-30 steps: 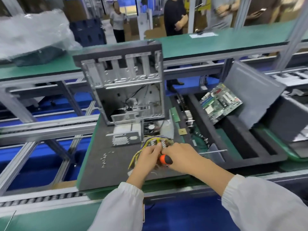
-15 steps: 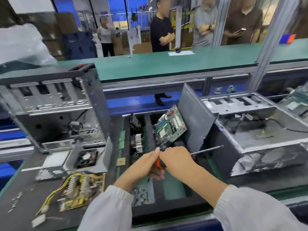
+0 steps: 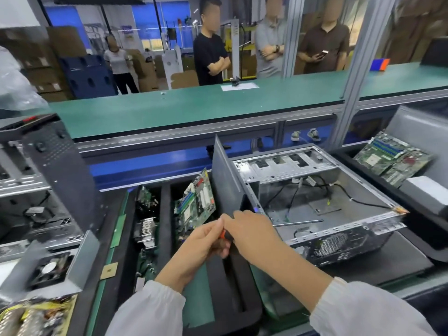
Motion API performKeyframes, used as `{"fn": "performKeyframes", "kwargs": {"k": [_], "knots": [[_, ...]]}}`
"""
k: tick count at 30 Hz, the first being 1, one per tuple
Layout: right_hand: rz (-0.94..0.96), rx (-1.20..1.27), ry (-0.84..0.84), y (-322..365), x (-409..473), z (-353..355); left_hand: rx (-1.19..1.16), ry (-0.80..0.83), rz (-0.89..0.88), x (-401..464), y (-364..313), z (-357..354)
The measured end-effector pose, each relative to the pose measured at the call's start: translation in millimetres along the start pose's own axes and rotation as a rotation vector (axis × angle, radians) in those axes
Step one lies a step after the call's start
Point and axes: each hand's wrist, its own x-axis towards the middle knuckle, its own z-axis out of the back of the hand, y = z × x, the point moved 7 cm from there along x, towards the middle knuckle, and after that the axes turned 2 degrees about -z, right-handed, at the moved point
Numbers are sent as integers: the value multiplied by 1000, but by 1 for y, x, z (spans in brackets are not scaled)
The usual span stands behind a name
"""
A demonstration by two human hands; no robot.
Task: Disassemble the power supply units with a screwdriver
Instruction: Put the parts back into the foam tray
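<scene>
My right hand grips the orange-and-black handle of a screwdriver, its metal shaft pointing right over an open grey computer case. My left hand touches the handle's end with its fingertips; whether it grips it is unclear. Both hands hover above a black foam tray. The bare power supply circuit board with yellow wires lies at the bottom left. Beside it stands its grey metal housing with a fan.
A second open case stands at the left. Green motherboards lean in the tray's slots, and another motherboard lies at the far right. Several people stand behind the green bench.
My view has swung right, away from the circuit board on the mat toward the open case. Both hands, still together on the screwdriver, left the board and now hover over the foam tray.
</scene>
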Motion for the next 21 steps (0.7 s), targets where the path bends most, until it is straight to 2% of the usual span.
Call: {"fn": "performKeyframes", "kwargs": {"k": [6,11,16,21], "knots": [[-41,-26,1,-15,4,6,10,-140,17,11,0,12],[-59,-51,73,-26,-1,-6,192,-170,5,13,1,11],[-121,-46,81,-48,3,-11,535,-374,-152,5,-12,29],[-107,-68,64,-57,14,-9,567,-409,-184,-2,-25,42]]}}
